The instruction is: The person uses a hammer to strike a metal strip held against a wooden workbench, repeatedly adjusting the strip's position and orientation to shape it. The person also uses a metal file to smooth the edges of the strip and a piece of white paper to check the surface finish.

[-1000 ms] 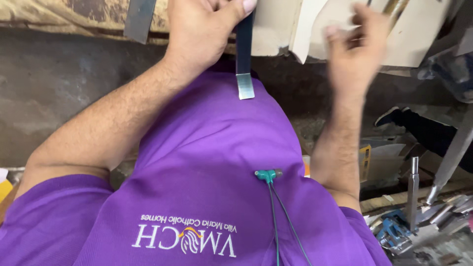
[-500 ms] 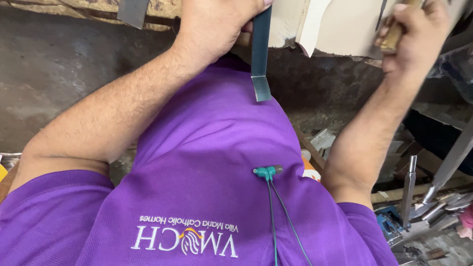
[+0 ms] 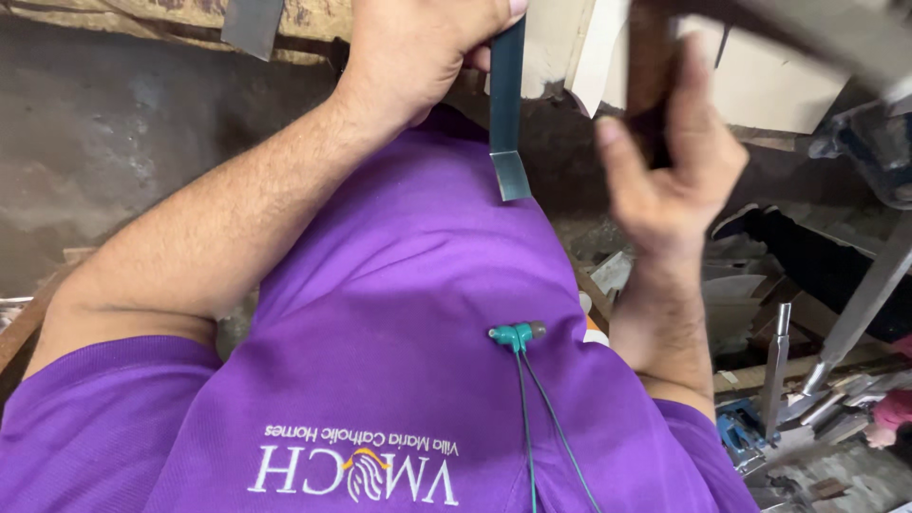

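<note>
A person in a purple shirt (image 3: 399, 313) is working close against a bench (image 3: 114, 14), seen from a head camera looking straight down the chest. The left hand (image 3: 418, 47) is clenching its fingers (image 3: 480, 24) tight around a flat, dark metal blade (image 3: 506, 104), which is hanging downward out of the fist and is ending in a paler bevelled tip just above the shirt. The right hand (image 3: 670, 171) is raised beside it, near the blade but not touching it, and is wrapping its fingers round a dark wooden handle (image 3: 651, 66) that is running up out of the top of the view; motion is blurring this hand, and the head of the tool is showing only as a grey streak across the upper right corner. Pale wooden pieces (image 3: 579, 47) are sitting on the bench edge between the two hands, behind the blade. A pair of teal earbuds (image 3: 515, 334) is dangling on thin cords over the middle of the chest. Lower right, well apart from both hands, a jumble of metal tools (image 3: 807, 399) is lying among wood scraps (image 3: 741, 304) and something blue (image 3: 736, 432).
</note>
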